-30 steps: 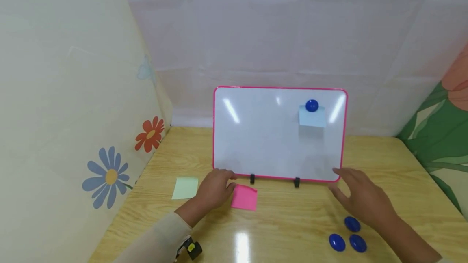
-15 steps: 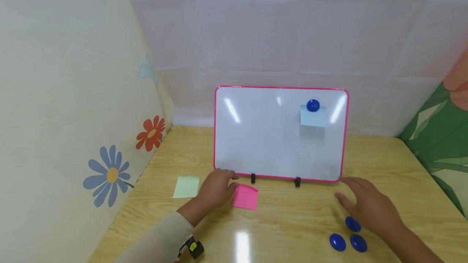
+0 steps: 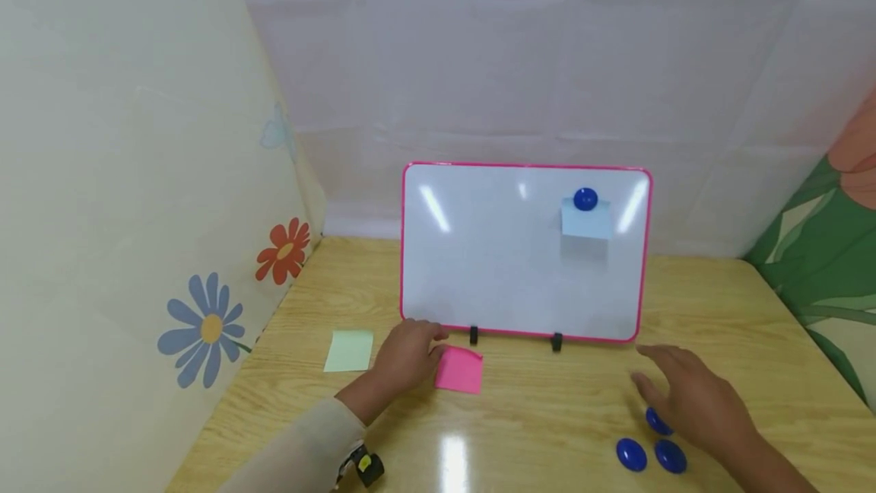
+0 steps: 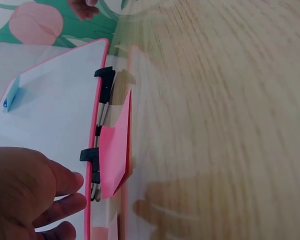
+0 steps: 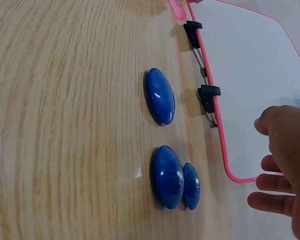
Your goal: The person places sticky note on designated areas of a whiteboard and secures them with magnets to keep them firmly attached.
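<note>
Whiteboard [image 3: 493,265] upright, blocks way to rear; two black clips [image 3: 557,342] jut out at lower edge. Free lane across desk [image 3: 547,409] between pink note [image 3: 459,370] and three blue discs [image 3: 631,455]. Room past board's both ends. Left hand [image 3: 405,358] fills gap between green note [image 3: 349,351] and pink note. Right hand [image 3: 708,404] partly covers farthest disc in head view; nearer two reachable from front.

White rectangular board [image 3: 486,257] is showing pink edging [image 3: 527,166]; pink paper square [image 3: 459,370], pale-green paper square [image 3: 349,351], light-blue paper square [image 3: 585,223], round blue discs [image 3: 631,454] are showing plain; wooden desk [image 3: 541,417] is showing tan grain.
</note>
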The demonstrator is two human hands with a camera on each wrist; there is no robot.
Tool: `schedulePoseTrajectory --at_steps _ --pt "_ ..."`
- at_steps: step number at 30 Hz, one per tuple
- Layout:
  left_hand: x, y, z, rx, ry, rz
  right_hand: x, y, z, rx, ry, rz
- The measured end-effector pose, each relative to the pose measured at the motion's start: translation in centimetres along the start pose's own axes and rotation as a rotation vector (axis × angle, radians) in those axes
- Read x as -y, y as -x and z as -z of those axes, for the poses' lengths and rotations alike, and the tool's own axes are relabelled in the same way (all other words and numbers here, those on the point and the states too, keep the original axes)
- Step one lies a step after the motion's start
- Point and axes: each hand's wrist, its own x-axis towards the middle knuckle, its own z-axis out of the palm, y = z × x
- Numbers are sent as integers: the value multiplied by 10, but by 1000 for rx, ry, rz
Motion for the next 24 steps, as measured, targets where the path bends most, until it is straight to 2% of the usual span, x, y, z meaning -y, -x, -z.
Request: schedulePoseTrajectory --at_steps 5,13,18,24 --pt "1 0 -3 -1 -7 9 -2 4 -3 -60 -17 43" --pt "0 1 -5 10 -20 29 -4 7 -6 -86 0 66" --pt "-1 2 -3 12 0 30 -5 7 -8 -41 16 31" --pt "1 2 -4 7 -23 17 -7 9 -10 17 30 13"
